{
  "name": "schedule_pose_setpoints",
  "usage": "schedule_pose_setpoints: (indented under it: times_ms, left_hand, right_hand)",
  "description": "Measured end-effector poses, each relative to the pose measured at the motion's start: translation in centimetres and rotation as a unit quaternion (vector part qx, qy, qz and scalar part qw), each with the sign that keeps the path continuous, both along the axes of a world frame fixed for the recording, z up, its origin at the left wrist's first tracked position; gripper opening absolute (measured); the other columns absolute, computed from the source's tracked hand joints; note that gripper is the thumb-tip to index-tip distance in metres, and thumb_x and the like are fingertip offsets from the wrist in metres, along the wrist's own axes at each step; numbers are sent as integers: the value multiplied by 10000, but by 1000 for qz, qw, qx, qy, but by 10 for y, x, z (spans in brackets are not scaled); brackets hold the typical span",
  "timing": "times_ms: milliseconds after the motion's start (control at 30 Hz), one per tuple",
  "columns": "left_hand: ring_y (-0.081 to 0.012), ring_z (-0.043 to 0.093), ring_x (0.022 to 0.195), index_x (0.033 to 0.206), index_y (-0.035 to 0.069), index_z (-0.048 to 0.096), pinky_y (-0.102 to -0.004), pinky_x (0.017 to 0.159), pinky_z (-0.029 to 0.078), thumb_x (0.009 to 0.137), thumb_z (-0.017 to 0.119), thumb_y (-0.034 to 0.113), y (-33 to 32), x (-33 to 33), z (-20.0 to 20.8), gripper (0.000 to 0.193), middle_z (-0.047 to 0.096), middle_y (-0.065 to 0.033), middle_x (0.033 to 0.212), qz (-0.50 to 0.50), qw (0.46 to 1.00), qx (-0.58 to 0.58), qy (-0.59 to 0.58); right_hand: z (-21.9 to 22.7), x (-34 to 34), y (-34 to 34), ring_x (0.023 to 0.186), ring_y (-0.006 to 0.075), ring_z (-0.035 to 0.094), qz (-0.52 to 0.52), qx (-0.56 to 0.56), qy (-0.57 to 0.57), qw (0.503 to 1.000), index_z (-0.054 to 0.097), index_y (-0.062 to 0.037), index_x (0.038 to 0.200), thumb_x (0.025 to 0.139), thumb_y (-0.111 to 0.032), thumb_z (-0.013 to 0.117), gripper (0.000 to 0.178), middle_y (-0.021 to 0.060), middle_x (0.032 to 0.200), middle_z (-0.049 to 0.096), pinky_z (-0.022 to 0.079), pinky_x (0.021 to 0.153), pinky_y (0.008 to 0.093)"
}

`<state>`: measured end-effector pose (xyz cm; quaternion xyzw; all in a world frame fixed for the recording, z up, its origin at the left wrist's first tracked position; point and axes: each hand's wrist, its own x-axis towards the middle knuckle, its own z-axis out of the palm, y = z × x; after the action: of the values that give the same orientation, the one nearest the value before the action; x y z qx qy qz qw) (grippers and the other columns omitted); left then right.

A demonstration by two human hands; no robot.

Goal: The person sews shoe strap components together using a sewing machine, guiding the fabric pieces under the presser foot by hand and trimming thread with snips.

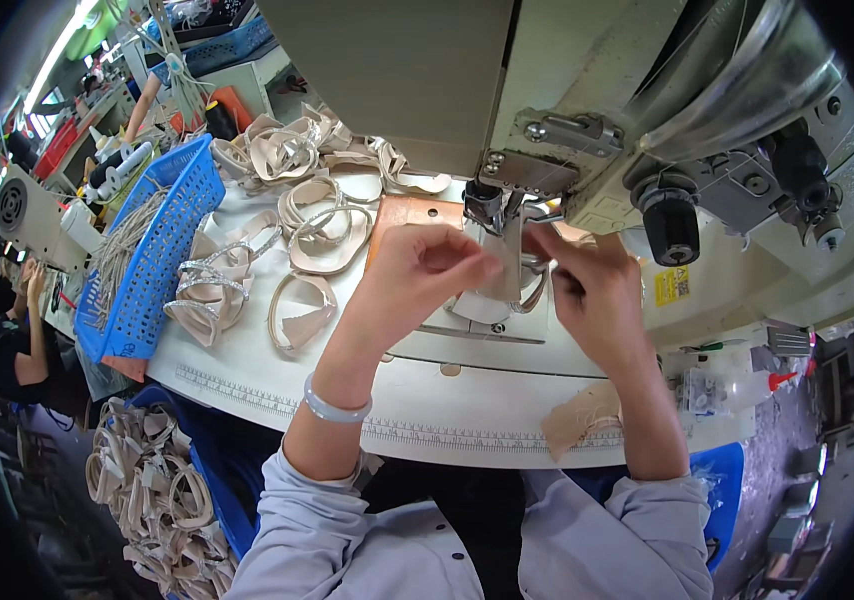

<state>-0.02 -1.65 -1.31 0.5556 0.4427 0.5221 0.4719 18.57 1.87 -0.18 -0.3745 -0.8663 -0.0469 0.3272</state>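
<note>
My left hand (422, 270) is closed in a pinch just left of the sewing machine's needle area (492, 212). What sits between its thumb and fingertips, if anything, is too small to make out. My right hand (592, 295) is on the other side, with curled fingers closed on a looped beige strap piece (535, 285) beside the machine's post. Its fingertips are partly hidden behind the post. Left of my left hand, several beige strap loops with glittering edges (329, 238) lie on the white table (337, 400).
A blue basket (162, 260) of cords stands at the table's left. Below it hangs a heap of beige strap pieces (152, 480). A ruler strip (427, 435) runs along the front edge, with a beige scrap (582, 420) on it. The machine head (397, 80) overhangs my hands.
</note>
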Motion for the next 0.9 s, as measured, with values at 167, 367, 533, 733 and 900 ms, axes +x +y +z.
schedule_pose_setpoints:
  times_ms: [167, 367, 533, 733, 900]
  left_hand:
    - [-35, 520, 606, 770, -23, 573, -162, 535, 406, 755, 633, 101, 1, -2, 0, 139, 568, 3, 647, 1, 1000, 1, -20]
    - [-32, 528, 613, 763, -24, 583, -162, 542, 409, 755, 632, 93, 17, -8, -2, 127, 582, 0, 669, -26, 998, 59, -5]
    - [-39, 528, 624, 780, -13, 596, -172, 561, 413, 751, 645, 120, 11, -8, 1, 144, 581, 1, 684, -32, 999, 11, -28]
    - [-56, 521, 644, 813, -8, 608, -189, 585, 426, 747, 653, 136, 6, -5, -5, 164, 578, -4, 715, -56, 995, -46, -69]
    - [-56, 524, 647, 811, -9, 607, -189, 575, 428, 744, 656, 139, 2, 0, 2, 169, 582, -9, 712, -33, 997, -28, -57]
  right_hand:
    - [-1, -2, -10, 473, 162, 487, 68, -10, 75, 995, 620, -167, 1018, 549, 107, 502, 556, 80, 760, 555, 415, 474, 282]
    - [-2, 0, 5, 480, 126, 493, 58, 29, 23, 998, 623, -109, 996, 577, 123, 525, 490, 82, 910, 527, 411, 456, 259]
    - [-9, -9, -22, 474, 152, 499, 54, 13, 136, 989, 602, -81, 1013, 637, 87, 555, 414, 75, 818, 540, 413, 450, 272]
    - [-25, -27, -40, 470, 156, 492, 12, 14, 172, 985, 559, -58, 1057, 643, 37, 610, 428, 58, 708, 530, 400, 436, 263]
    - [-10, -20, -48, 499, 150, 506, 11, -46, 177, 983, 567, -44, 1041, 621, 53, 599, 432, 63, 691, 527, 406, 452, 251]
